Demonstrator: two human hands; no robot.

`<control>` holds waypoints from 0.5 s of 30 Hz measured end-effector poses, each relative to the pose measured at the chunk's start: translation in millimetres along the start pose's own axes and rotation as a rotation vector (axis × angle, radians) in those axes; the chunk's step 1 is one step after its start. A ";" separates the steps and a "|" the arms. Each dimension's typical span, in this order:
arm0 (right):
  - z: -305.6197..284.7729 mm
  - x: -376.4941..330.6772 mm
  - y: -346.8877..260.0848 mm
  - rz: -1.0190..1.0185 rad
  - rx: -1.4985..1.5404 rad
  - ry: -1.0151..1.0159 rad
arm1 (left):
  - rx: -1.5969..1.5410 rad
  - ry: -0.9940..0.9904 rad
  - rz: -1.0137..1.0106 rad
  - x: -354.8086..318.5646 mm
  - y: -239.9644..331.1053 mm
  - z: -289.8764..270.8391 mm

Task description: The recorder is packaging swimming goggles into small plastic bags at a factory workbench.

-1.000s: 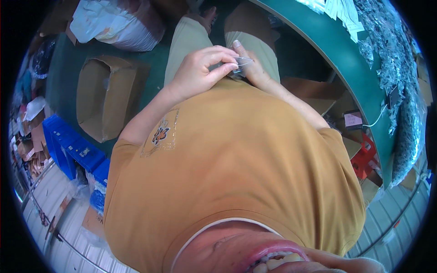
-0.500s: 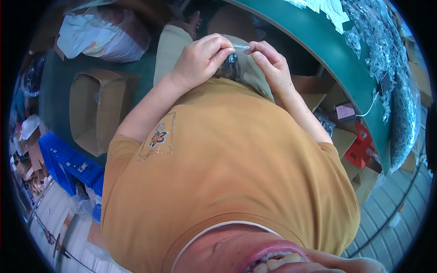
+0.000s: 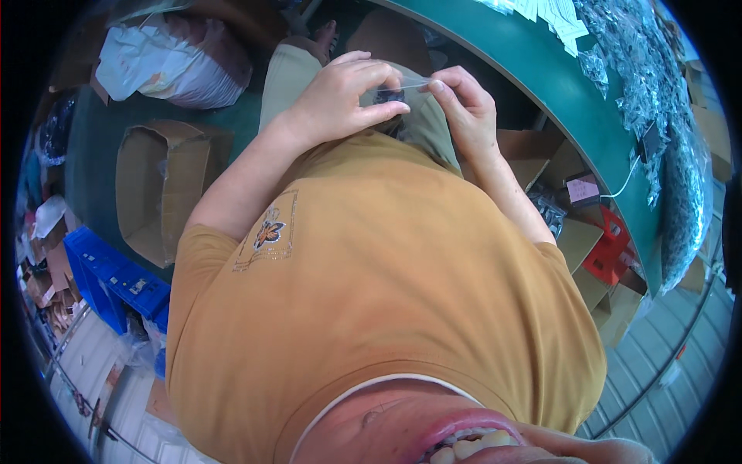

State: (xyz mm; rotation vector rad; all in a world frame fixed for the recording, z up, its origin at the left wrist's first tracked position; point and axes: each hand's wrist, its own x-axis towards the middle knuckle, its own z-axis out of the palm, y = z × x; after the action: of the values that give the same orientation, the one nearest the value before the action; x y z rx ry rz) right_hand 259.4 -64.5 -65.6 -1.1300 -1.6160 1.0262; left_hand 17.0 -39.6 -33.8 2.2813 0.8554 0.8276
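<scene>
A mustard-orange T-shirt [image 3: 386,286] fills most of the view, with a small butterfly motif [image 3: 269,232] on the chest. Along the upper right curves a green work table [image 3: 556,73], its top strewn with a heap of small clear packets [image 3: 657,100] and some white slips of paper [image 3: 553,15]. Left of the person an open cardboard box [image 3: 158,193] stands on the dark green floor, with a blue plastic crate [image 3: 108,278] below it and a bulging white sack [image 3: 174,58] above it. Under the table edge on the right sit further cardboard boxes [image 3: 533,155] and a red object [image 3: 607,247] whose kind I cannot tell.

Over the lap, the left hand [image 3: 340,97] is curled, its fingers [image 3: 363,73] bent over and its thumb pressing from below, pinching the left end of a small clear plastic bag [image 3: 398,89]. The right hand [image 3: 468,112] is likewise partly closed, its fingertips [image 3: 437,85] nipping the bag's right edge while the remaining fingers fold loosely. The bag is held between both hands above the khaki-clad thighs, near the table's edge, with something small and dark inside it; what that item is cannot be made out.
</scene>
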 end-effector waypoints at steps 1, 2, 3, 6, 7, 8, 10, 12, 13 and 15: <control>2.0 -2.5 1.6 0.031 0.131 -0.005 | -0.014 -0.016 0.001 -0.7 -1.6 -1.5; 4.2 -5.1 1.7 0.063 0.263 -0.011 | -0.011 -0.011 0.003 -3.2 -2.1 -3.8; 7.0 -9.0 0.4 0.069 0.351 -0.009 | -0.104 -0.015 -0.054 -7.8 -0.9 -6.6; 10.0 -13.8 11.8 0.129 0.582 -0.022 | -0.249 -0.039 -0.142 -14.3 -1.4 -10.4; 9.2 -13.3 12.2 0.177 0.618 -0.033 | -0.302 -0.069 -0.185 -14.0 -0.7 -10.8; 7.5 -13.2 11.8 0.170 0.612 -0.028 | -0.302 -0.070 -0.174 -12.7 0.9 -10.2; 3.6 -12.6 6.8 0.218 0.606 -0.011 | -0.289 -0.065 -0.192 -5.4 5.3 -11.9; -1.2 -13.1 6.8 0.202 0.480 -0.019 | -0.177 -0.089 -0.131 0.4 13.2 -19.0; -0.1 -9.7 8.1 0.145 0.482 -0.037 | -0.160 -0.142 -0.135 4.8 19.7 -28.8; 6.6 3.7 2.2 0.027 0.371 -0.109 | -0.101 -0.174 -0.147 6.9 33.3 -44.1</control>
State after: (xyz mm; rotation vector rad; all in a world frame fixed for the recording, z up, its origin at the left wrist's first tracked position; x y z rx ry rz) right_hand 252.8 -61.3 -68.7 -0.8591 -1.4191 1.3597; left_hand 2.4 -43.7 19.8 2.1377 0.8692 0.5853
